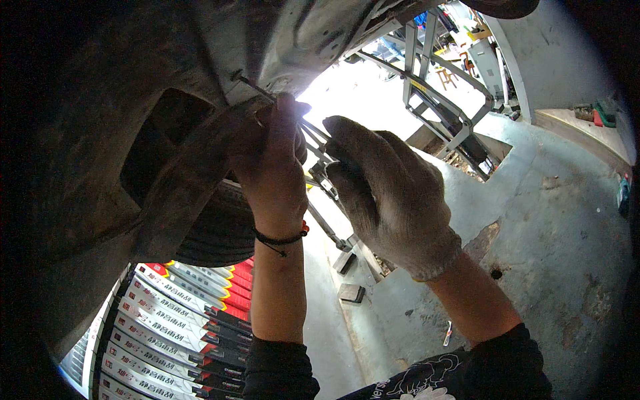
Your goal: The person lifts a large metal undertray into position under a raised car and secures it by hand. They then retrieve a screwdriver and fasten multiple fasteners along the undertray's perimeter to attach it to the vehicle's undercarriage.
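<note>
Overhead is the dark, dirty underside of a raised vehicle, with an opening in its metal. My left hand, bare and with a dark cord bracelet on the wrist, is raised against it. Its fingers are closed around a thin metal rod, whose far end reaches up and left to the underside. Just to the right, my right hand wears a grey knitted glove. Its fingers are curved, with a gap between thumb and fingers, and nothing shows in them. A dark tyre sits behind my left wrist.
A grey scissor lift rises from a floor recess at the far right. Stacked long boxes stand at the lower left. Small blocks lie on the worn grey floor, and a ledge runs along the right.
</note>
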`<action>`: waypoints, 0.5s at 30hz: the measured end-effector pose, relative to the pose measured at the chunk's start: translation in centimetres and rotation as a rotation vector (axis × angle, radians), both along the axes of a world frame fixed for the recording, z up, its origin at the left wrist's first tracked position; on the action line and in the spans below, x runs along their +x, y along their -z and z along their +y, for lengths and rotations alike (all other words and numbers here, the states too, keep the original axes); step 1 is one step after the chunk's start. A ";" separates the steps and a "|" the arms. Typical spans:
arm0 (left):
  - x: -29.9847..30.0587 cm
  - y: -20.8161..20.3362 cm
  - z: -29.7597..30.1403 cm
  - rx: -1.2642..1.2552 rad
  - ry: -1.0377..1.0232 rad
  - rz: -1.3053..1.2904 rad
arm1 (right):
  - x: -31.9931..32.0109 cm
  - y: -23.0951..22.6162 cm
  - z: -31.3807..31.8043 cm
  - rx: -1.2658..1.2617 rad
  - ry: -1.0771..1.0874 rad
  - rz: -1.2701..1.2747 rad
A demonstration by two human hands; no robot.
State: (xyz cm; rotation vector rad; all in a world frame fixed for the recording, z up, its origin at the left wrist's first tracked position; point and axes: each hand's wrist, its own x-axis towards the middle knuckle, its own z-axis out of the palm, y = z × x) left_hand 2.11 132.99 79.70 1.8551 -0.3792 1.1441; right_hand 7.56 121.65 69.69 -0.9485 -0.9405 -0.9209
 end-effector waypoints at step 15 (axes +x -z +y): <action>0.8 -0.7 -0.2 0.073 -0.119 -0.062 | 0.7 -1.9 -0.6 -0.200 -0.278 0.067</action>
